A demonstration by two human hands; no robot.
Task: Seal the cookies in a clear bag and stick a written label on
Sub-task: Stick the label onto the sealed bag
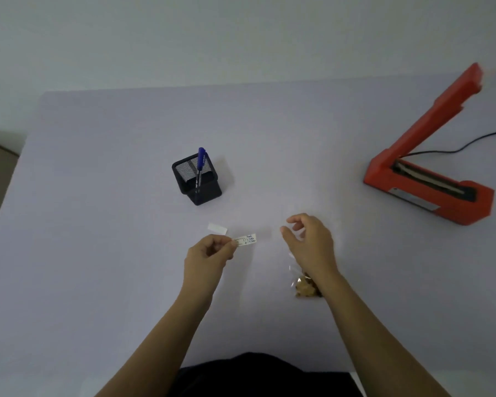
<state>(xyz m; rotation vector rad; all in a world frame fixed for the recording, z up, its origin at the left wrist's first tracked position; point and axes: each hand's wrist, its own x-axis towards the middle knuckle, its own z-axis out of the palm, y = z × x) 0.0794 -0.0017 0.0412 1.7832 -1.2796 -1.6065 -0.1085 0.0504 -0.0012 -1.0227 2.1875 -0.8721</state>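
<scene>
Brown cookies in a crinkly clear plastic bag (305,287) lie on the pale table (98,253) beneath the right wrist. The right hand (309,242) hangs loosely open, holding nothing. The left hand (209,253) pinches a small white written label (246,240). Farther off stands a black mesh pen holder (196,179).

Small white label (245,240), handwritten lines on face (script too small to read), held roughly level over table. Left short end pinched between thumb and fingers of left hand (209,253), free end pointing right. Clear bag (294,265) lies on table to right, partly under right hand (309,242) and wrist, its crinkled film barely visible. Cookies (305,288), pale brown pieces, bunched inside at bag's near end. Label and bag apart, not touching.
</scene>
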